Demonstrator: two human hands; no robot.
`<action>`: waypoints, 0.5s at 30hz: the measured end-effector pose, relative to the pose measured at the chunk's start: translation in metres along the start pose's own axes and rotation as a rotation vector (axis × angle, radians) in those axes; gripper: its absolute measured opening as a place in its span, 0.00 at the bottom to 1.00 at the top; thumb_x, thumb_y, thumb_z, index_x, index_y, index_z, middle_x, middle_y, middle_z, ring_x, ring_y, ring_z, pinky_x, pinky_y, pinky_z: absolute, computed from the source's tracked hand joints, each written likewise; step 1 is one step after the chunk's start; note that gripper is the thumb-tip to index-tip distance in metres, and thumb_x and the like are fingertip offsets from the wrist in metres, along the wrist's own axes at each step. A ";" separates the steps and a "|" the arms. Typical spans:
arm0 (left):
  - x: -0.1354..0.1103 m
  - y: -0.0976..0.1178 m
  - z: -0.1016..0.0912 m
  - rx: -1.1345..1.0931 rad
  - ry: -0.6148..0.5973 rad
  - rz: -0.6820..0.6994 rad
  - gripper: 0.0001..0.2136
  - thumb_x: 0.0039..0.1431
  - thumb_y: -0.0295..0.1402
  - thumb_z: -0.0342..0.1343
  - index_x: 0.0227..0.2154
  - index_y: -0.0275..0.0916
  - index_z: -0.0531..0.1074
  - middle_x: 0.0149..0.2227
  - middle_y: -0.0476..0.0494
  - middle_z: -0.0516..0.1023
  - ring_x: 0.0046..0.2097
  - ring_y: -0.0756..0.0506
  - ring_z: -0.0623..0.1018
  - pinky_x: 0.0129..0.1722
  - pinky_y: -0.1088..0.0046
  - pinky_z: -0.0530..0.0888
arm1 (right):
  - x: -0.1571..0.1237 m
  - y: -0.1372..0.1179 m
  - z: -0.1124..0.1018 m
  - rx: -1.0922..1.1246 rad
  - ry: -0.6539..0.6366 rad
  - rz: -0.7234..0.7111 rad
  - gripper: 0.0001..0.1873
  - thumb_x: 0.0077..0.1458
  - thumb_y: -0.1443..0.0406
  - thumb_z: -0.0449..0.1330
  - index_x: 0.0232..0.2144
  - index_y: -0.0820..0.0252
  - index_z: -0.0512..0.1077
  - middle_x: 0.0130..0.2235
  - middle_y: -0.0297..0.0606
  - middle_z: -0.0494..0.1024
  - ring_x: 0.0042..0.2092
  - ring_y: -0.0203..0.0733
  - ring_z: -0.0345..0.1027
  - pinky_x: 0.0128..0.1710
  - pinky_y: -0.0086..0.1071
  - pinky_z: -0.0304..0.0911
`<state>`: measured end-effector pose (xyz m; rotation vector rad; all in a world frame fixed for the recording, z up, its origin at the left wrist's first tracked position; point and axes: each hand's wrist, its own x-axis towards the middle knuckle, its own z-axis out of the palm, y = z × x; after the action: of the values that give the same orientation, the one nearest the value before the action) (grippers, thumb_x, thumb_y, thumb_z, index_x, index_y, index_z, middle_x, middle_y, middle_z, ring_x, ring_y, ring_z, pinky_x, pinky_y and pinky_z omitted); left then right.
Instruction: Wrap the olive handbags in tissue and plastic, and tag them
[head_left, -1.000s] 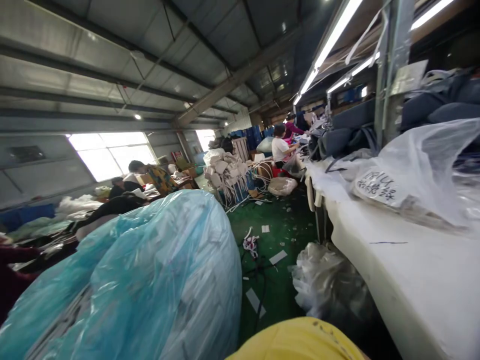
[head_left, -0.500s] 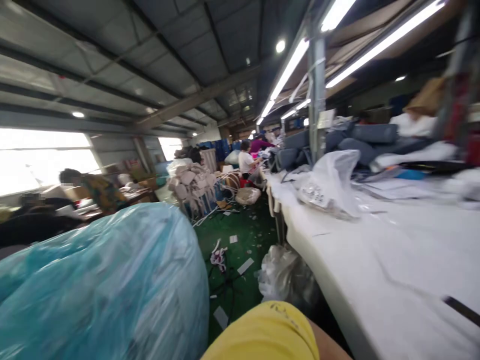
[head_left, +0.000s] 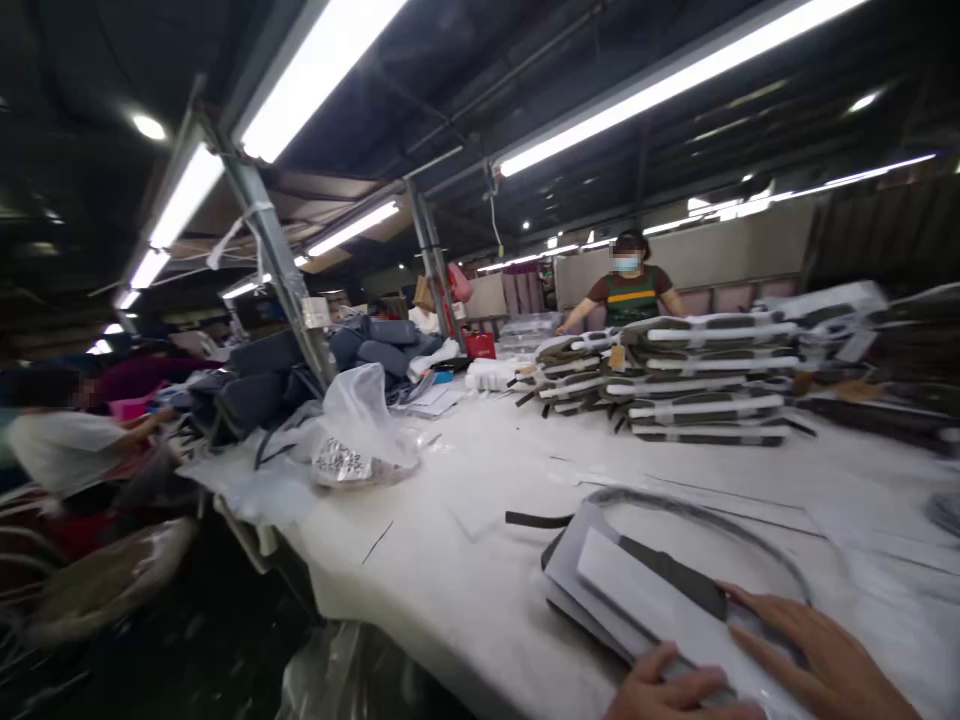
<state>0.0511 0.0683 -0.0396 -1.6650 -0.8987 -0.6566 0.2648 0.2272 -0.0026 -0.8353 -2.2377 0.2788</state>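
Grey-and-white flat fabric panels with a black strip (head_left: 619, 575) lie stacked at the near edge of our white padded table (head_left: 450, 570), close to our body where both hands reach them. Our right hand (head_left: 821, 665) rests flat on top, fingers spread and gripping nothing, seemingly pressing the sheets so they stay squared. Our left hand (head_left: 675, 690) touches the stack's near edge; the frame cuts it off, so we cannot tell whether it pinches. A taller pile of like panels (head_left: 705, 385) sits well apart, before a co-worker (head_left: 630, 295).
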 end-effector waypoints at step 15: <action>0.050 -0.099 -0.066 -0.678 -0.493 0.013 0.19 0.69 0.31 0.47 0.61 0.41 0.63 0.66 0.47 0.62 0.66 0.48 0.61 0.62 0.68 0.65 | -0.011 -0.119 -0.061 -0.160 0.007 0.067 0.22 0.63 0.52 0.52 0.52 0.54 0.74 0.53 0.43 0.77 0.56 0.52 0.69 0.60 0.49 0.59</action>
<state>-0.0007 0.0297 0.0717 -2.5117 -1.0750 -0.5828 0.2553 0.1258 0.0856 -0.9954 -2.2502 0.1292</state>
